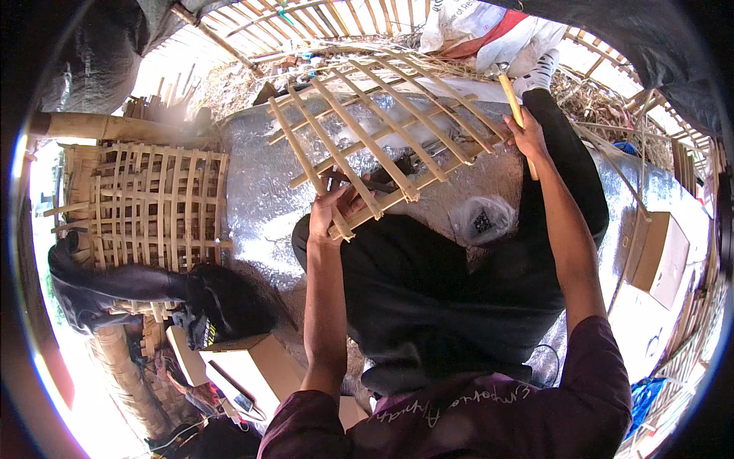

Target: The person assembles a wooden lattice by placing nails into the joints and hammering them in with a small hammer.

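Observation:
My left hand (pixel 333 213) is closed around the near left corner of a bamboo lattice (pixel 403 183). The lattice is made of crossed slats and is held tilted above my lap and the mat. In my right hand (pixel 527 138) is a hammer (pixel 510 98) with a yellow handle, gripped partway along it. Its metal head points away from me, just past the lattice's right edge. Between my legs lies a clear plastic bag (pixel 483 220) with small dark pieces in it, too small to name. A dark object behind the slats near my left hand is partly hidden.
A silvery mat (pixel 264 168) covers the floor. To the left stands a woven bamboo panel (pixel 159 203), with black cloth (pixel 130 283) below it. A cardboard box (pixel 256 371) sits at lower left, another box (pixel 667 256) at right. White sacks (pixel 459 30) lie at the back.

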Demonstrator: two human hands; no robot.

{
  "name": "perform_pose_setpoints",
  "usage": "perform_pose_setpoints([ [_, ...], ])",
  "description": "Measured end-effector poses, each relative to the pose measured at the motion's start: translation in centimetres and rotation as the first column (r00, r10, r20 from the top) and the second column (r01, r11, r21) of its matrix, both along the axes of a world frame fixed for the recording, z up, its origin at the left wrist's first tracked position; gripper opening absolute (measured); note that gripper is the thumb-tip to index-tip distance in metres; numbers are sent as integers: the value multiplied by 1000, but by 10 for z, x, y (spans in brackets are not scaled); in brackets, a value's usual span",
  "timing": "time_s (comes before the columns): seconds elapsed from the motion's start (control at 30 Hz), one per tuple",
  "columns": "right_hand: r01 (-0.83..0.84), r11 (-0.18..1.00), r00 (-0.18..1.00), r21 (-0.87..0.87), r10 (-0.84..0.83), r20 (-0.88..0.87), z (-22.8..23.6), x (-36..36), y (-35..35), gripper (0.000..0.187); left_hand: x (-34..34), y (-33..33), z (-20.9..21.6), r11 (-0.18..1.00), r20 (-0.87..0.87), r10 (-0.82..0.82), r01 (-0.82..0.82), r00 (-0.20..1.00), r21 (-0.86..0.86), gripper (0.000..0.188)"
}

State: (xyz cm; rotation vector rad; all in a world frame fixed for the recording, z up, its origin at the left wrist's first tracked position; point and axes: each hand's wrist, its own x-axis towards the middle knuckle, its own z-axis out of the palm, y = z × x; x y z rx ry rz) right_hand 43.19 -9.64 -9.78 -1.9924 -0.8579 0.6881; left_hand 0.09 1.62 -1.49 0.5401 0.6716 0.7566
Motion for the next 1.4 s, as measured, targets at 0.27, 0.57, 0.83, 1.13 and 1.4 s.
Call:
perform_pose_setpoints([
  [0.27, 1, 993, 998, 116, -7, 56, 55, -44, -25, 20, 2, -27, 29, 991, 122, 100, -111, 987, 81, 67],
  [0.57, 14, 979, 925, 204, -90, 369, 79, -94, -58, 27, 57, -19, -21, 949, 36, 280, -283, 959, 141, 88],
  [0.83, -494, 853, 606, -171, 478, 636, 59, -135, -90, 26, 68, -20, -53, 972, -260, 220, -234, 940, -27, 78],
  [1.13, -428, 809, 537, -404, 586, 606, 57, -145, -60, 29, 56, -12, -52, 983, -121, 182, -183, 976, 1, 77],
  [1.4, -486, 800, 512, -352, 587, 627, 41, -143, -67, 37, 59, -17, -45, 982, -114, 186, -188, 976, -7, 76],
])
